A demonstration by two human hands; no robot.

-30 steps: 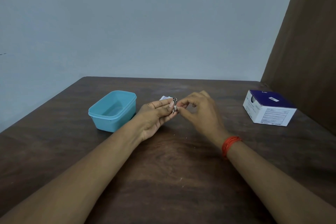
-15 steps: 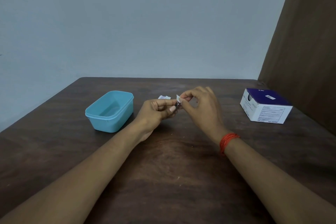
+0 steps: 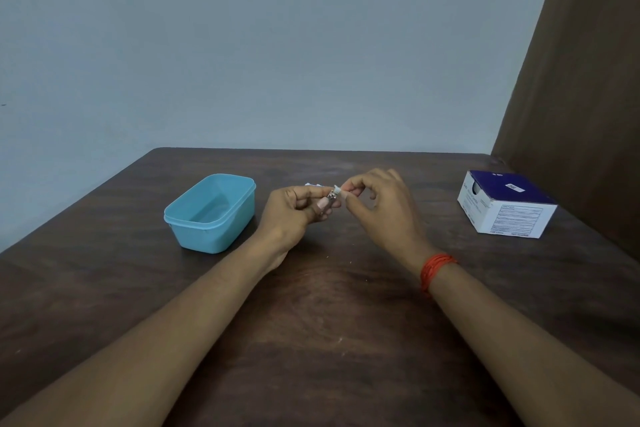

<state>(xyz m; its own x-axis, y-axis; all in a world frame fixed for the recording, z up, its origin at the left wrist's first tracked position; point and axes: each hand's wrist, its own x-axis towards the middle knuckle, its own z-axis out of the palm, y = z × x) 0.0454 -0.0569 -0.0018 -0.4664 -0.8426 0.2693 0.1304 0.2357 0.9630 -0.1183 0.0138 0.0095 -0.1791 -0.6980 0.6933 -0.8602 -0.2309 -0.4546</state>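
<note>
Wiping, we judge: near the tub (image 3: pixel 214 236), left grip (image 3: pixel 291 215) clamps a metal piece (image 3: pixel 333 197), right grip (image 3: pixel 377 204) pinches white scrap (image 3: pixel 337 188); next, steady rubbing.

**View:** head, the single view.
**Position:** worn on the person's head, at the near edge of the counter (image 3: pixel 346 340).
**Facing:** forward and down, across the counter toward the pale wall (image 3: pixel 277 45).
**Lens:** wide-angle.
**Range:** near. Both forearms enter from the bottom corners. The left hand (image 3: pixel 294 215) and right hand (image 3: pixel 377 204) meet at frame centre. The small metal piece (image 3: pixel 331 197) and white scrap (image 3: pixel 337 188) pinched there are too small to make out.
**Field limits:** blue tub (image 3: pixel 211 215) left, box (image 3: pixel 505 204) right, brown panel (image 3: pixel 588 80) far right.
</note>
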